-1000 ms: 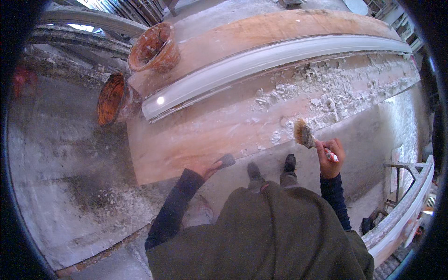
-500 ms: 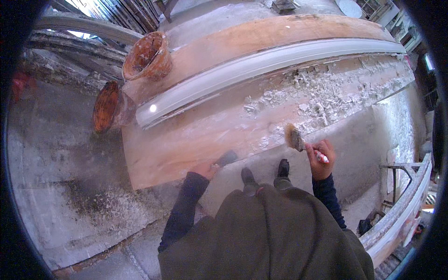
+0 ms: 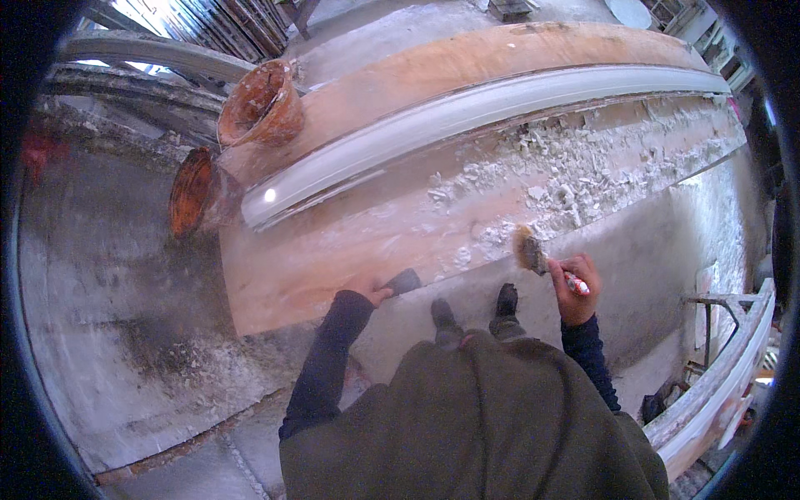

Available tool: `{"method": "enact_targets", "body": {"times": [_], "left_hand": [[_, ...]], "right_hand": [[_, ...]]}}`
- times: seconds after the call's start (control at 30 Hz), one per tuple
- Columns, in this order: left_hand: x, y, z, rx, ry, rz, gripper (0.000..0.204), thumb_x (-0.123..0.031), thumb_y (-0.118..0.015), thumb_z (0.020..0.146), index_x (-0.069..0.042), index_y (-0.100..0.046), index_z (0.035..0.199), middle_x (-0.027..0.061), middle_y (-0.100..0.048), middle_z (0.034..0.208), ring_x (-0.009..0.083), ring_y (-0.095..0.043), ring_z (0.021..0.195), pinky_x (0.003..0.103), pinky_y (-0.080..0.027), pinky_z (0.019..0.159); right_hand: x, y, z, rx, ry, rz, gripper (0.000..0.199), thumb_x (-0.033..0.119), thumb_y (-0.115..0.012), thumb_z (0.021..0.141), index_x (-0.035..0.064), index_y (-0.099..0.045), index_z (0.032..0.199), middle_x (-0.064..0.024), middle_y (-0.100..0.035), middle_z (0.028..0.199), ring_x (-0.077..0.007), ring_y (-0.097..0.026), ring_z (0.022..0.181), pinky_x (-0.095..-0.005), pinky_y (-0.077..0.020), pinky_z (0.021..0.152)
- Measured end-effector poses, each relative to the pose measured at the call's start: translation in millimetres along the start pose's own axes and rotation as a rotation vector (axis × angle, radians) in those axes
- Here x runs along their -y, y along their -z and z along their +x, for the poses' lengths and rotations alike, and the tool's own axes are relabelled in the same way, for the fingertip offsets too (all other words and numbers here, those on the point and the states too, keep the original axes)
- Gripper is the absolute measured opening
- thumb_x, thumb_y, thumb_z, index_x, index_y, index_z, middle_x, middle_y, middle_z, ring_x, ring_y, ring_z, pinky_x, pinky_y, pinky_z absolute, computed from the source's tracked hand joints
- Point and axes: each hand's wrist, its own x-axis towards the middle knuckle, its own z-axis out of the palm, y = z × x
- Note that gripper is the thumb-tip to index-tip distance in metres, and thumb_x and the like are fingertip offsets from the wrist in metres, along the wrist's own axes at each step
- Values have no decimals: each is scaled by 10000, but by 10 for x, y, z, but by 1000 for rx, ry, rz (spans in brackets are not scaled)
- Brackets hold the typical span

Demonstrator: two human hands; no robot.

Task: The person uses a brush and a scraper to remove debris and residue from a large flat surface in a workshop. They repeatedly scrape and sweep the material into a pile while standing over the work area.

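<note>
Person stands at a long pinkish bench (image 3: 317, 283) running from lower left to upper right of frame. Right hand (image 3: 573, 287) is clenched round the red-and-white handle of a paint brush (image 3: 533, 252), bristles down at the bench's near edge, right of centre, touching the white plaster crumbs (image 3: 567, 179) strewn there. The brush looks light and stiff in the handle, with soft bristles caked in dust; best held at mid-handle as now, a loose wrist probably suits sweeping. Left hand (image 3: 367, 292) grips a dark flat tool (image 3: 404, 281), likely a scraper, at the bench edge, centre of frame. A long white moulding (image 3: 467, 117) lies along the bench above; it reads as brittle, heavy and easy to chip. Two orange buckets (image 3: 258, 104) sit at the upper left. Debris is crumbly and dusty, light to push.
</note>
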Motion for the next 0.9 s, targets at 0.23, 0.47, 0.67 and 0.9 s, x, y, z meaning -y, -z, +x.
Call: {"method": "enact_targets", "body": {"times": [0.23,0.47,0.67,0.9], "left_hand": [[-70,-13,-14,46,31,-88,410,-422,-546,752,-46,-631,891,178,-613,853,317,-582,825,400,-442,745],[-279,-299,193,-30,-165,-94,402,-399,-539,772,-40,-619,934,195,-613,819,326,-595,782,410,-458,705],[-604,-291,-28,-85,-233,6,402,-403,-516,794,-42,-618,939,192,-616,840,330,-600,774,430,-457,705],[-391,-17,-133,-4,84,-145,417,-411,-505,789,-52,-619,970,204,-600,928,337,-568,902,421,-437,772]], "right_hand": [[54,-53,54,64,-2,-19,127,24,-663,705,35,-546,657,-88,-514,625,-217,-506,553,-300,-400,507],[21,-25,59,48,-37,-8,121,25,-664,706,34,-552,662,-87,-516,633,-211,-510,556,-296,-399,506],[-41,145,29,29,-14,-37,117,28,-657,714,31,-551,666,-91,-515,627,-216,-518,552,-302,-398,493],[-103,175,31,4,-70,-74,132,34,-663,709,30,-545,651,-90,-514,607,-220,-514,545,-301,-393,484]]}}
